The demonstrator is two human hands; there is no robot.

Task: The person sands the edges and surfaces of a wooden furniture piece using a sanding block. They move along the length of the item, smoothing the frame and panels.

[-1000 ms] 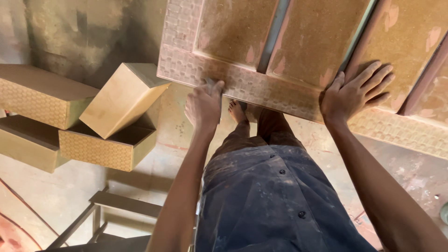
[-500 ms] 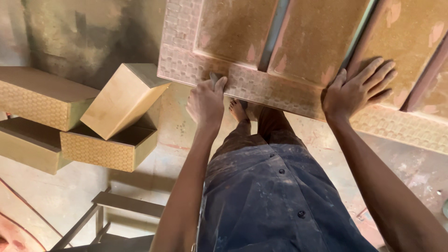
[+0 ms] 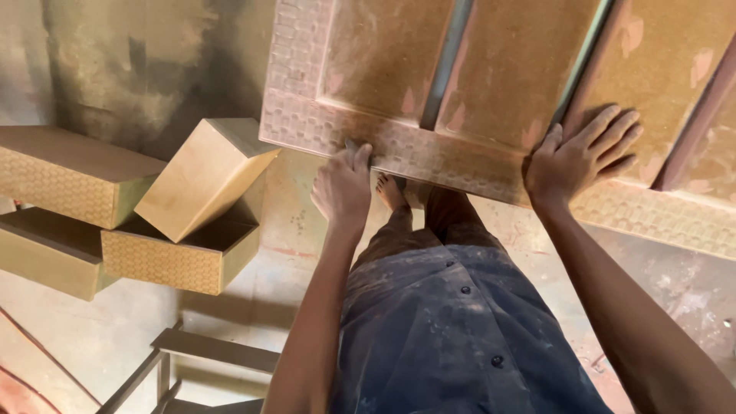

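Note:
A large dusty wooden door panel (image 3: 383, 61) lies flat in front of me, with recessed fields and a border carved in a woven pattern. My left hand (image 3: 343, 184) is curled at the panel's near edge and presses a small dark piece (image 3: 353, 144), which looks like sandpaper, against the border. Farther right, my right hand (image 3: 579, 153) rests flat on the panel with its fingers spread, holding nothing.
Several wooden boxes with woven-pattern fronts (image 3: 180, 257) are stacked at the left, and one box (image 3: 203, 176) leans tilted on top. A metal frame (image 3: 207, 353) stands at the bottom left. My bare feet (image 3: 391, 192) stand on the dusty floor under the panel's edge.
My left hand has slid slightly to the right along the carved border. My right hand stays flat in the same place.

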